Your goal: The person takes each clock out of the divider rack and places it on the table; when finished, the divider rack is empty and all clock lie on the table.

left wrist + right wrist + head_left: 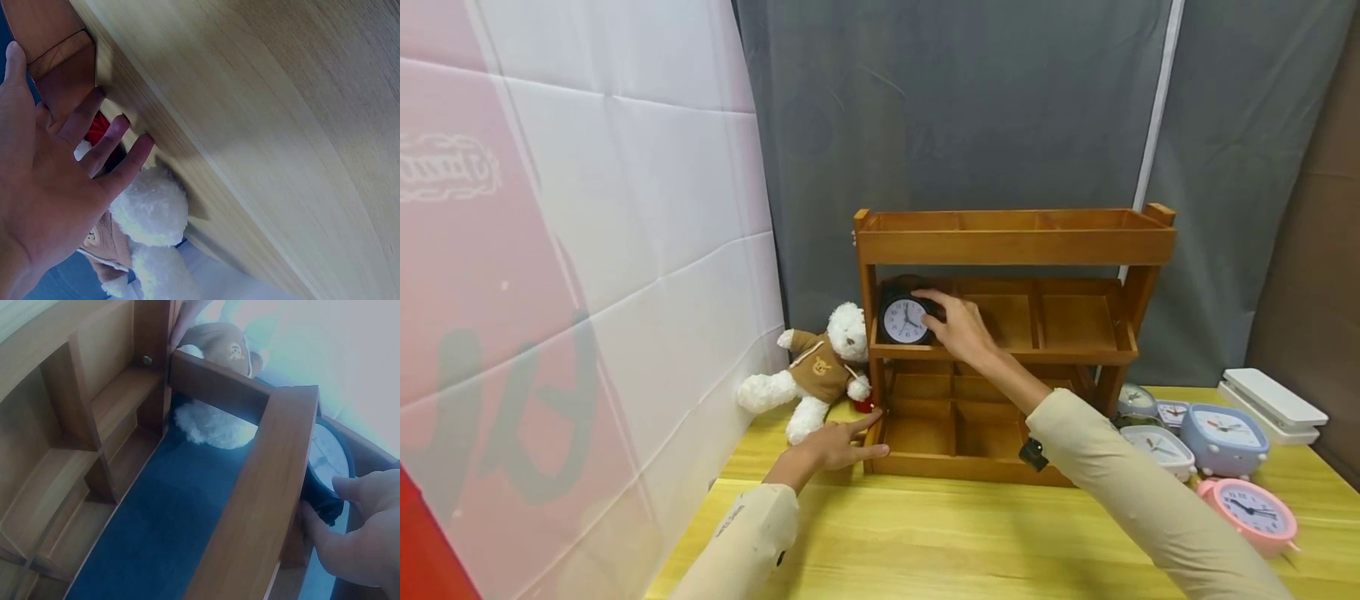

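A round black alarm clock [906, 321] with a white dial stands in the left compartment of the middle tier of a brown wooden shelf [1015, 247]. My right hand [958, 327] pinches its right side between thumb and fingers. The right wrist view shows the same clock [329, 456] partly behind a shelf board, with the right hand [369, 531] at its edge. Down at the shelf's lower left corner, my left hand [831, 446] touches the frame with extended fingers. In the left wrist view, the left hand [59, 169] has its fingers spread and holds nothing.
Left of the shelf leans a white plush bear [823, 367] in a brown hoodie. On the right of the table [925, 533] lie a pink alarm clock [1255, 512], a blue clock [1225, 433], a white clock [1157, 450] and white boxes [1273, 400].
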### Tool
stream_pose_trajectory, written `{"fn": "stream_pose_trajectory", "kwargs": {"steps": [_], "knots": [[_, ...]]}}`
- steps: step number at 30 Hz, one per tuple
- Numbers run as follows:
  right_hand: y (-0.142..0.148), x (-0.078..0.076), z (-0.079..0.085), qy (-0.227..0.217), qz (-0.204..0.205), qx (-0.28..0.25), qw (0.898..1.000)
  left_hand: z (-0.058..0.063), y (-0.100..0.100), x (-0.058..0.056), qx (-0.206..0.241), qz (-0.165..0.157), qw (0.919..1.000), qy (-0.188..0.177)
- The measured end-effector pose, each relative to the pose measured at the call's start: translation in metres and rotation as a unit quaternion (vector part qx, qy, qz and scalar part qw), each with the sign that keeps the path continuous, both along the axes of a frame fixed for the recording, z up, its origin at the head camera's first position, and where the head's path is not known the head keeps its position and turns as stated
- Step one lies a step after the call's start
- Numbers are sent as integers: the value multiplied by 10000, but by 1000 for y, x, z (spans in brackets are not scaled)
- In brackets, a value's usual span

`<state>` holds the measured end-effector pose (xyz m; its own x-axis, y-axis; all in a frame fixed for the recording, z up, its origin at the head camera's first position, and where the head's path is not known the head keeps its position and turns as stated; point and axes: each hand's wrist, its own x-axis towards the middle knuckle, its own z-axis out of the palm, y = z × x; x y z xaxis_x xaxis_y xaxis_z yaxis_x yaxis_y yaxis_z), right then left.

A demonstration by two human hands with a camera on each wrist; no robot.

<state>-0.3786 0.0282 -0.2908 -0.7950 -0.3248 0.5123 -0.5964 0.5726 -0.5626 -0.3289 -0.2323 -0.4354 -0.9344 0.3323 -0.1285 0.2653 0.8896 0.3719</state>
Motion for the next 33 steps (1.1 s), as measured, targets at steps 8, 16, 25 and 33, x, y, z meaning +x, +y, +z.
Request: {"fn": "stream_pose_trajectory", "kwargs": {"steps": [8, 16, 25, 33], "knots": [[-3, -2, 0, -275, 179, -95, 9994, 2, -1, -1, 48, 20, 10000, -18], [-3, -1, -2, -255, 292, -264, 9989, 0, 0, -2, -11, 11, 10000, -13], [14, 7, 7, -235, 137, -500, 9984, -1, 5, -6, 15, -106, 9999, 47], [27, 18, 14, -241, 184, -502, 9983, -1, 2, -8, 130, -119, 9998, 18]]}}
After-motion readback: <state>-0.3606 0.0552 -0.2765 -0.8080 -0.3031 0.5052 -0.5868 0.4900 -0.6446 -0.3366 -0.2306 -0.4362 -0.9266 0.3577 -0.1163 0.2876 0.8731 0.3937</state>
